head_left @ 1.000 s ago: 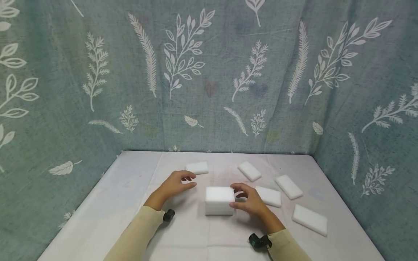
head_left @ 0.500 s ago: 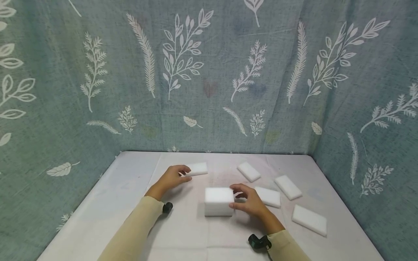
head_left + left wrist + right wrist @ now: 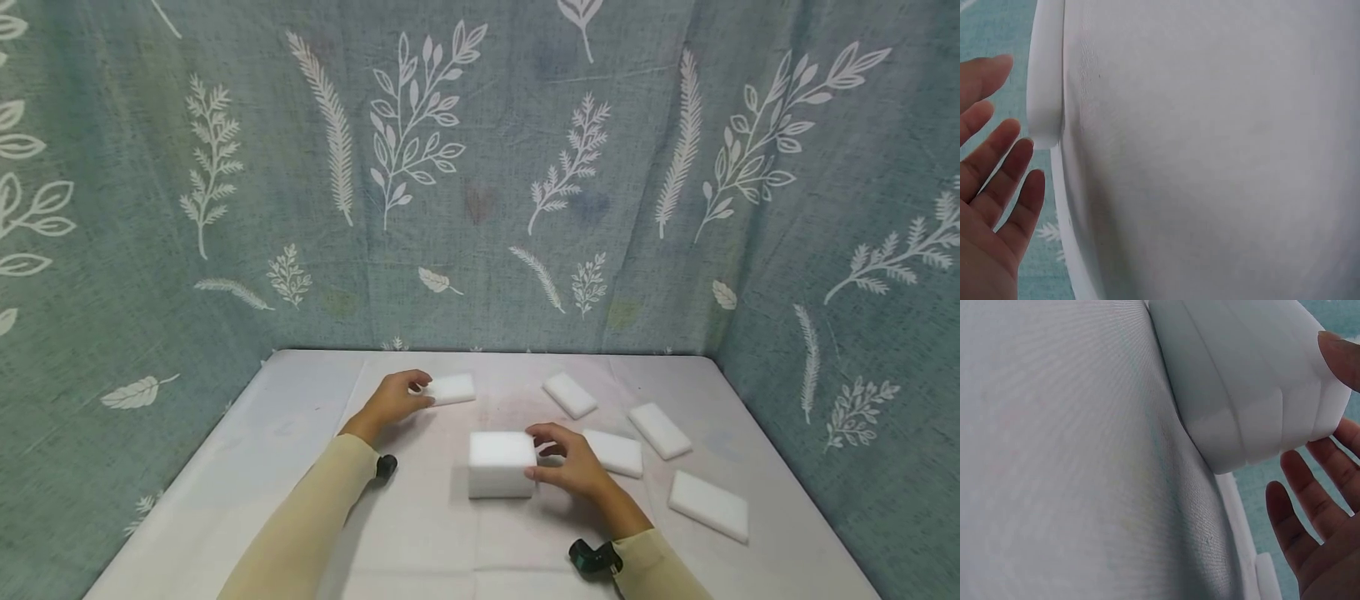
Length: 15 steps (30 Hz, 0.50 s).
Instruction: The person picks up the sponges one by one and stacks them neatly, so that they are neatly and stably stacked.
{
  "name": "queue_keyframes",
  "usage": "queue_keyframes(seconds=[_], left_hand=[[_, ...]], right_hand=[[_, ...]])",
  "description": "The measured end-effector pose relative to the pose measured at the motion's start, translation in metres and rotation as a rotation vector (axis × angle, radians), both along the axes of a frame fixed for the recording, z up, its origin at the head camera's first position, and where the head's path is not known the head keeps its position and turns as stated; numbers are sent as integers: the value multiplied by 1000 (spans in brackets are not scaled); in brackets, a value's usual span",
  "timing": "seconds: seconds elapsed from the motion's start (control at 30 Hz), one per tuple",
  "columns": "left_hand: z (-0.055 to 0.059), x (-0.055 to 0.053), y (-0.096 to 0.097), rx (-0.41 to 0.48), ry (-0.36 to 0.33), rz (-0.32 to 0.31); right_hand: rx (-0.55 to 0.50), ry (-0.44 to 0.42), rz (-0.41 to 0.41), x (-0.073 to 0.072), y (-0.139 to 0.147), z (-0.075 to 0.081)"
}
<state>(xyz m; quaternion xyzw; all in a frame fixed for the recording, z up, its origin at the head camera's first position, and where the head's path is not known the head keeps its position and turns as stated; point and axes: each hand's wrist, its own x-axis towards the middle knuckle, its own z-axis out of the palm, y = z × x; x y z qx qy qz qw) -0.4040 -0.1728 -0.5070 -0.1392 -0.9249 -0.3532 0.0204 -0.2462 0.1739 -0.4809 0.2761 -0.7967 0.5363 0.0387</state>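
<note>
A stack of several white sponges (image 3: pixel 500 467) stands on the table before me. My right hand (image 3: pixel 573 467) holds its right end, thumb on the near side and fingers at the far side. In the right wrist view, the layered sponges (image 3: pixel 1254 394) sit flush, with the thumb and some fingertips against the upper layers. Farther back lies a single white sponge (image 3: pixel 453 388). My left hand (image 3: pixel 393 396) is at its left end, thumb and fingers apart around that end. The left wrist view shows the fingers (image 3: pixel 1007 169) spread beside the sponge (image 3: pixel 1045 81), with no clear grip.
Several loose white sponges lie flat on the right: one at the back (image 3: pixel 570 395), one behind the right hand (image 3: pixel 613 452), one farther right (image 3: pixel 660 430) and one near the right edge (image 3: pixel 708 506). A patterned cloth (image 3: pixel 480 292) hangs behind the white-covered table (image 3: pixel 420 542).
My left hand has moved away from beside the stack, back and to the left, to the left end of the far sponge. The right hand and the stack have stayed put.
</note>
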Motion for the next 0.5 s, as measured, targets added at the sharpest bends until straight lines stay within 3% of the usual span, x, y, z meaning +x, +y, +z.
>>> queue_keyframes(seconds=[0.27,0.5], left_hand=[[0,-10,-1,-46,-1,16],[6,-16,2,-101,-64,-12]], right_hand=[[-2,4,6,-1,0,0],[-1,-3,9,-3,1,-2]])
